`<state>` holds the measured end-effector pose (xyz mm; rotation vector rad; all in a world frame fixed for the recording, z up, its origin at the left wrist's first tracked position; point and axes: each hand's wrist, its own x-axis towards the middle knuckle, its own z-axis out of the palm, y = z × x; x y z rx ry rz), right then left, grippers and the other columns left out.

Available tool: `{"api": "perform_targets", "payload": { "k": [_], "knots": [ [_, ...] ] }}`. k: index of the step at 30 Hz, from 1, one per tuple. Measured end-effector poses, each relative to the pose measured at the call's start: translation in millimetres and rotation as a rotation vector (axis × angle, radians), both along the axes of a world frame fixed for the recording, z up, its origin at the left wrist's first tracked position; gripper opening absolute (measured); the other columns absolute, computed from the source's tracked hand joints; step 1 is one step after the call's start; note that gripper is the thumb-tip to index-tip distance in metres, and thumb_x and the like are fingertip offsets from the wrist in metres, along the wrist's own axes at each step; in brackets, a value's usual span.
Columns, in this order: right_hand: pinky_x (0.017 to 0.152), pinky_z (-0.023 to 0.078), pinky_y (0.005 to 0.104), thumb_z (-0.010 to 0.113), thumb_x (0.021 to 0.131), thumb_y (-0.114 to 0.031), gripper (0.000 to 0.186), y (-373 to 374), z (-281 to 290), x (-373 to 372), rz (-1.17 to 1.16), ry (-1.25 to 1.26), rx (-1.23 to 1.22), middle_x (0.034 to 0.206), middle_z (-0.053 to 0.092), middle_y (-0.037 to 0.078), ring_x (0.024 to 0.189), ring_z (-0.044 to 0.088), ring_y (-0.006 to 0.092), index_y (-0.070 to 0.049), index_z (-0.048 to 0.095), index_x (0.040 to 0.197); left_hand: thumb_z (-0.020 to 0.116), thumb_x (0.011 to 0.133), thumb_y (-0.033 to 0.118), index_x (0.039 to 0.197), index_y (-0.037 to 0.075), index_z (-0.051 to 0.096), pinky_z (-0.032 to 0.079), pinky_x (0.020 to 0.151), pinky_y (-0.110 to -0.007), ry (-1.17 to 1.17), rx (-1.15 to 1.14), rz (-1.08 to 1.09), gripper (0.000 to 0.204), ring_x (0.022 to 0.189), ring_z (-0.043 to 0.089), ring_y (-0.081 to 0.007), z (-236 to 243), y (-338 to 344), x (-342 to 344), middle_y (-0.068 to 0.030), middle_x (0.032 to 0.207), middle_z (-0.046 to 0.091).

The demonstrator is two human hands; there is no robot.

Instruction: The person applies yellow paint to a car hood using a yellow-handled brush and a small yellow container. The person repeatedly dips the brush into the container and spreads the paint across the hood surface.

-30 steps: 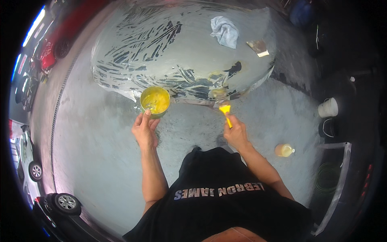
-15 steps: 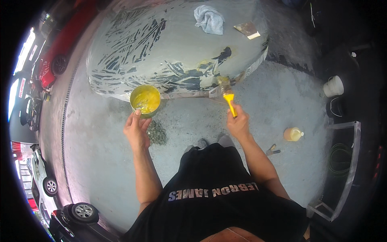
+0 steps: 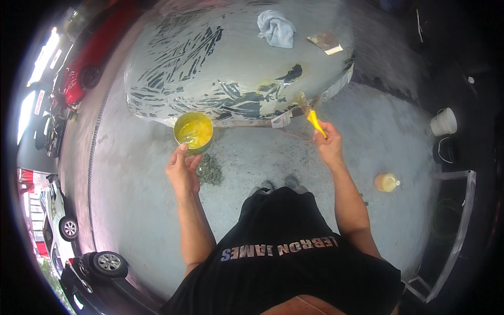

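Observation:
My left hand (image 3: 182, 170) is closed around the near side of a round can (image 3: 193, 131) with yellow, wet-looking stuff inside. In my right hand (image 3: 328, 143) is a paintbrush (image 3: 314, 119) with a yellow handle, its stained bristles pointing away from me at the near right edge of a car panel (image 3: 231, 58). Whether the bristles touch the panel I cannot tell. The panel is grey with dark, scraped streaks and a yellowish wet patch near the brush. A crumpled light blue cloth (image 3: 276, 29) and a flat scraper (image 3: 325, 42) lie on top of it.
Scraped flakes (image 3: 210, 170) are heaped on the grey floor below the can. At right stand a jug of amber liquid (image 3: 387, 182), a white bucket (image 3: 444, 122), a dark bucket (image 3: 445, 150) and a metal frame (image 3: 469, 205). Several cars, one red (image 3: 84, 68), line the left.
My right hand and the brush have moved right, away from the streaked area to the panel's near right edge. My left hand still holds the can in nearly the same place.

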<state>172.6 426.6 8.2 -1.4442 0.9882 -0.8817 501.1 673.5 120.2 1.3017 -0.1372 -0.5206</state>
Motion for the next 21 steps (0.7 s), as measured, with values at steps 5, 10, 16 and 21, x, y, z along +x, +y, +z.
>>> {"api": "perform_targets", "payload": {
  "k": [5,10,16,21],
  "knots": [
    [0.076,0.054,0.0353,0.067,0.099,-0.011,0.029,8,-6,5,-0.064,0.19,-0.246,0.091,0.074,0.014,0.083,0.071,0.0222,0.0,0.063,0.126,0.076,0.097,0.024,0.123,-0.011,0.06,0.063,0.074,-0.033,0.006,0.019,0.021,0.047,0.083,0.072,-0.0229,4,0,-15,-0.0177,0.105,0.07],
    [0.068,0.052,0.0352,0.067,0.099,-0.013,0.03,47,4,20,0.023,0.201,-0.323,0.081,0.066,0.018,0.072,0.063,0.0179,-0.003,0.065,0.126,0.076,0.097,0.025,0.125,-0.012,0.059,0.064,0.076,-0.033,-0.002,0.04,0.028,0.05,0.084,0.072,-0.023,4,2,-26,-0.0176,0.105,0.07],
    [0.067,0.055,0.0444,0.066,0.098,-0.013,0.03,55,18,25,0.02,0.24,-0.273,0.089,0.07,0.028,0.079,0.072,0.0435,-0.003,0.063,0.126,0.075,0.097,0.025,0.126,-0.011,0.059,0.064,0.077,-0.035,0.028,0.038,-0.009,0.049,0.087,0.073,-0.0242,-2,-4,-20,-0.0163,0.106,0.071],
    [0.066,0.053,0.0391,0.068,0.098,-0.014,0.031,65,73,28,0.082,0.108,-0.255,0.084,0.071,0.022,0.072,0.073,0.03,-0.002,0.063,0.125,0.076,0.095,0.022,0.129,-0.01,0.058,0.063,0.081,-0.038,0.053,-0.016,-0.165,0.05,0.092,0.074,-0.0279,-28,-14,3,-0.0175,0.109,0.072]
  ]
}}
